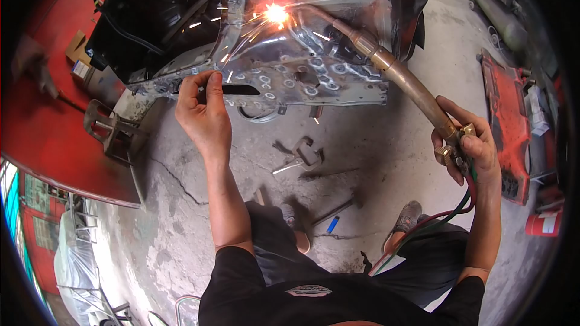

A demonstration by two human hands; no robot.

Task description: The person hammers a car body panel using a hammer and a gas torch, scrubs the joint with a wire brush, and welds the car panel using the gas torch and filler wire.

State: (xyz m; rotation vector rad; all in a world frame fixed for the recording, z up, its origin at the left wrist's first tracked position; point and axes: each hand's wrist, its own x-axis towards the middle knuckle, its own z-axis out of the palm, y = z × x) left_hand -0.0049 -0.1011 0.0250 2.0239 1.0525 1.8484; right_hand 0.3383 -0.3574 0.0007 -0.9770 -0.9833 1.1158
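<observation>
My right hand [474, 139] is wrapped round the valve end of a brass gas torch [411, 81]. Red and green hoses [444, 217] run down from its handle. The torch's thin bent tip reaches up and left to a bright glowing spot [277, 14] on the metal car body section [314, 72], throwing sparks. My left hand [205, 111] is at the lower left edge of this section, beside a dark slot, with thumb and fingers pinched together. What they pinch, if anything, I cannot make out. Rows of round weld marks cover the lower part of the metal.
On the concrete floor lie a locking clamp [305, 154], a hammer [335, 210] and a small blue object [333, 224] between my feet. A red car panel [66, 139] is at the left. Gas cylinders [498, 15] and a red metal piece [506, 133] lie at the right.
</observation>
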